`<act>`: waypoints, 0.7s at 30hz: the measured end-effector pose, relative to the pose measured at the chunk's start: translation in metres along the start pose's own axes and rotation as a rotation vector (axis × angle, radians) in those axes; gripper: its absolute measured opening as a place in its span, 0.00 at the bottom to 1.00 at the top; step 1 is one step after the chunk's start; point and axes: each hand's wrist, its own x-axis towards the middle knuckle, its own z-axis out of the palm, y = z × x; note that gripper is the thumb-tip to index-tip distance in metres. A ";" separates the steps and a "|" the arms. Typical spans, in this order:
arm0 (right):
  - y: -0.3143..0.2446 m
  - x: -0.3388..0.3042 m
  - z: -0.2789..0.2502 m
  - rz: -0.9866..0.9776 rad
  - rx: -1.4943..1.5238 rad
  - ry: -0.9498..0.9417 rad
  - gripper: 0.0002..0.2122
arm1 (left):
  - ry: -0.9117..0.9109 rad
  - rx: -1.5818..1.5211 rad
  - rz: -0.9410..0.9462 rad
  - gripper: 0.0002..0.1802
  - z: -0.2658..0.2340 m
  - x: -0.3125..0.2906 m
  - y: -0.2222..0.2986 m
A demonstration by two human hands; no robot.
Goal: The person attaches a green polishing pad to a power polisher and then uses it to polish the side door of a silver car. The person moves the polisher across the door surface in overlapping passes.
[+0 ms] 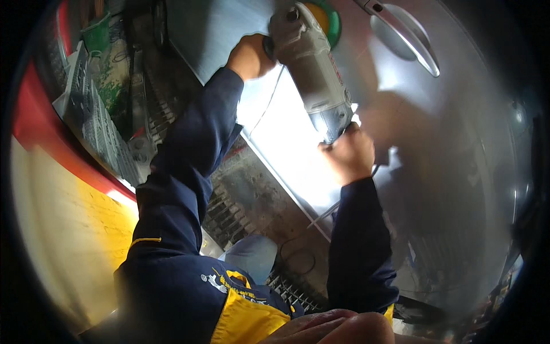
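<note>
Both my hands are closed on a grey, dusty electric polisher (312,71), which lies slantwise across the upper middle of the view. My left hand (252,56) grips it at the head, on the side. My right hand (352,152) is wrapped round its rear end. A round pad with a green rim and a yellow middle (331,22) shows past the head, partly hidden behind the tool. It is against or very close to a silver car door (401,172); I cannot tell which. The door's handle (409,40) sits just right of the pad.
A power cable (327,215) hangs below my right hand. At the left stands a red and yellow painted body (74,166), with a perforated metal panel (94,109) and a green bucket (97,35) beyond. Slotted floor grating (229,218) runs beneath me, near my knee (252,258).
</note>
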 end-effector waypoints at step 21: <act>0.012 -0.074 0.025 0.224 -0.032 -0.295 0.13 | -0.072 -0.539 -0.338 0.27 0.116 -0.163 -0.031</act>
